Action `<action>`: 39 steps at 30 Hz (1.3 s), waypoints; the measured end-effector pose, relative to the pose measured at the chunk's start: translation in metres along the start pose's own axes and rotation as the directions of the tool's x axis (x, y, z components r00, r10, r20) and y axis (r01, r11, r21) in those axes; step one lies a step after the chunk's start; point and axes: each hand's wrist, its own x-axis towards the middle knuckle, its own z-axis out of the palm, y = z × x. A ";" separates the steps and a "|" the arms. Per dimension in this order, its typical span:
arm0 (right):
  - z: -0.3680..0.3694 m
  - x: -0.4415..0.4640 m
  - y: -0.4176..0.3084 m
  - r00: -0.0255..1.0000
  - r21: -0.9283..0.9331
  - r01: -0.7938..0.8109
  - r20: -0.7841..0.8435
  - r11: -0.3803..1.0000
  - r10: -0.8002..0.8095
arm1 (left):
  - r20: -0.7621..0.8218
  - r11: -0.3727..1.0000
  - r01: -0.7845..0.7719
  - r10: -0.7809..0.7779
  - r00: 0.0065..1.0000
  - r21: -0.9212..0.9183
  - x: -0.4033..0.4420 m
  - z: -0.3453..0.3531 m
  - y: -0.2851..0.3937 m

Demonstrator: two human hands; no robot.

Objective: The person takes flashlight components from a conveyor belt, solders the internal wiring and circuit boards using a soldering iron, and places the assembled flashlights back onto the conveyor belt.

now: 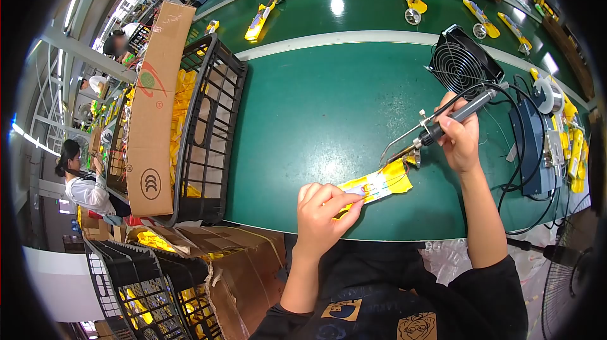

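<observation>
My right hand [460,134] is wrapped round a soldering iron [465,111] with a thin metal solder guide tube fixed alongside it. The iron's tip points down at the far end of a yellow flashlight housing [399,183]; whether it touches cannot be made out. Inside the housing are a pale blue and white insert and thin wires, and a silvery round reflector [414,158] shows at its far right end. My left hand [325,213] is closed on the near left end of the housing, thumb and forefinger pinching by the wires.
A black fan [465,61] stands at the back right, near a blue soldering station [530,147] with cables and a solder spool [547,96]. On the left sits a black crate [212,125] of yellow parts, with cardboard [158,112]. Similar housings [262,18] lie on the green conveyor [316,8].
</observation>
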 end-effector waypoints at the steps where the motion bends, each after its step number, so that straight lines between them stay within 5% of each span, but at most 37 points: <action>1: -0.002 0.000 0.000 1.000 0.009 0.000 -0.003 1.000 0.000 | -0.007 1.000 0.005 -0.005 1.000 -0.013 0.000 0.001 0.000; 7: -0.007 0.000 0.001 0.997 -0.040 -0.023 -0.078 0.999 0.020 | -0.029 0.996 0.043 -0.046 0.999 -0.073 -0.006 0.003 -0.001; 12: -0.003 0.003 0.005 0.947 -0.152 0.130 -0.275 0.980 -0.168 | -0.091 0.989 0.140 -0.144 0.985 -0.043 0.014 -0.008 0.015; 17: -0.011 0.006 0.005 0.897 -0.168 0.186 -0.374 0.968 -0.238 | 0.298 0.995 0.083 -0.095 0.950 0.055 0.025 -0.024 -0.002; 22: -0.022 0.010 0.020 0.812 -0.413 0.272 -0.386 0.869 -0.437 | 0.209 0.992 0.127 -0.122 0.970 -0.013 0.086 -0.037 -0.032; 28: -0.015 0.010 0.013 0.843 -0.468 0.228 -0.344 0.854 -0.414 | -0.073 0.982 0.187 -0.183 0.980 0.042 0.246 0.033 -0.094; 35: -0.020 0.011 0.014 0.823 -0.449 0.218 -0.392 0.866 -0.411 | -0.159 0.799 0.391 -0.359 0.920 0.457 0.381 0.138 -0.182; 38: -0.023 0.005 0.022 0.837 -0.300 0.155 -0.466 0.941 -0.286 | -0.209 0.772 0.415 -0.359 0.910 0.481 0.379 0.154 -0.181; 39: -0.023 0.005 0.022 0.833 -0.330 0.172 -0.454 0.928 -0.316 | -0.266 0.745 0.355 -0.243 0.933 0.565 0.378 0.152 -0.164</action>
